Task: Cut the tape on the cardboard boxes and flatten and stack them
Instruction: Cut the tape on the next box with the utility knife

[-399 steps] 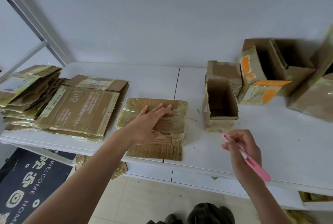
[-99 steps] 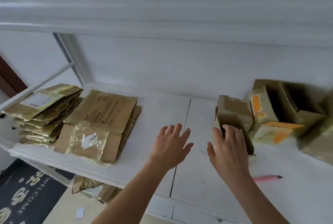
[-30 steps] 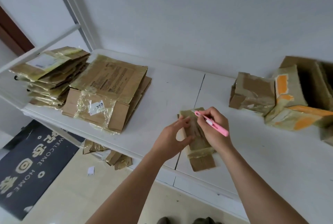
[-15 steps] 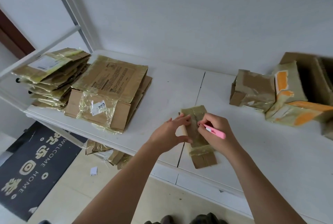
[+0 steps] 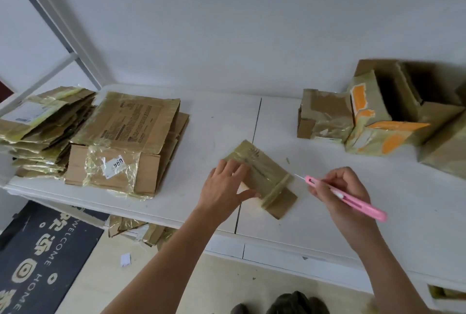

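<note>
Our left hand [image 5: 225, 187] presses flat, fingers straight, on the small box [image 5: 264, 177] lying near the bench's [image 5: 378, 200] front edge, while our right hand [image 5: 338, 192], just beside it, pinches the pink cutter [image 5: 345, 197], blade out toward the box. Flattened stacks [image 5: 121, 142] fill the left end; uncut boxes [image 5: 378, 117] crowd the right rear corner.

Pink cutter [image 5: 353, 199] (brown box [image 5: 262, 175])
</note>
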Demonstrator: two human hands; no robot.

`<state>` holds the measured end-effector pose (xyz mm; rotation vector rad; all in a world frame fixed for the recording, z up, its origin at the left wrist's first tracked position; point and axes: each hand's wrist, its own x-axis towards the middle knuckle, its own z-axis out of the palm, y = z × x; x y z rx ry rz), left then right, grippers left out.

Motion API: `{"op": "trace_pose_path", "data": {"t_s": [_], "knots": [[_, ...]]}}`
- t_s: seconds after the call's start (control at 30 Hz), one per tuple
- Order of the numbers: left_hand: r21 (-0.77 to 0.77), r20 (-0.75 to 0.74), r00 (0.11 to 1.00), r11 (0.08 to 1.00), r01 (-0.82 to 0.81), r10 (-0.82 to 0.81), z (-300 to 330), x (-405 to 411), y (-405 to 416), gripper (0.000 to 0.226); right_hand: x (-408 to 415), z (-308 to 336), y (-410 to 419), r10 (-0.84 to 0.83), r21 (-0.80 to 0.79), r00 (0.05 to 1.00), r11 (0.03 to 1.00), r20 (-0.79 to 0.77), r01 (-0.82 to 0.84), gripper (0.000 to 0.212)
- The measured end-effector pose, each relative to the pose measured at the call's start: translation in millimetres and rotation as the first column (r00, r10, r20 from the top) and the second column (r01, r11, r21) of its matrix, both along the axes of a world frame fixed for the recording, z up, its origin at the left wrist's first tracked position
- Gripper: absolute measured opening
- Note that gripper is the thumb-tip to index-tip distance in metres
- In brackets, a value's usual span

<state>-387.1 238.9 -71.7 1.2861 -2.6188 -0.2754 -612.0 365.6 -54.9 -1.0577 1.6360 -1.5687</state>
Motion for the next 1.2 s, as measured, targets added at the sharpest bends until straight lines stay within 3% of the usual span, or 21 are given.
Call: {"op": "trace_pose_path", "data": {"t_s": [0.17, 0.33, 0.47, 0.57, 0.73, 1.2], "knots": [[-0.115, 0.148, 0.989, 0.993, -0.004, 0.021, 9.8, -25.5, 1.2, 0.069, 1.5, -18.3, -0.2, -0.172, -0.049, 0.98, 0.983, 0.1, 0.177, 0.012], [0.143, 0.091, 0.994, 0.987, -0.071, 0.058, 8.5, -39.8, 1.4, 0.073, 10.9, -32.1, -12.4, -0.225, -0.04, 0.926, 0.968, 0.302, 0.248, 0.017], [0.212, 0.104, 0.993, 0.974, -0.074, 0.053, 10.6, -39.5, -5.1, 0.073, 23.4, -33.8, -21.2, -0.188, -0.064, 0.888, 0.97, 0.419, 0.236, 0.01], [0.227, 0.132, 0.991, 0.973, -0.044, 0.014, 14.6, -33.6, -12.1, 0.069, 34.3, -36.8, -27.8, -0.206, -0.081, 0.886, 0.962, 0.416, 0.261, 0.004], [0.221, 0.135, 0.991, 0.975, -0.038, 0.009, 17.4, -33.1, -14.4, 0.066, 45.6, -44.3, -38.0, -0.254, -0.033, 0.883, 0.957, 0.394, 0.29, 0.012], [0.2, 0.158, 0.987, 0.979, -0.048, 0.017, 14.8, -32.6, -14.9, 0.064, 41.3, -42.8, -43.0, -0.266, -0.019, 0.953, 0.962, 0.146, 0.272, 0.016]]}}
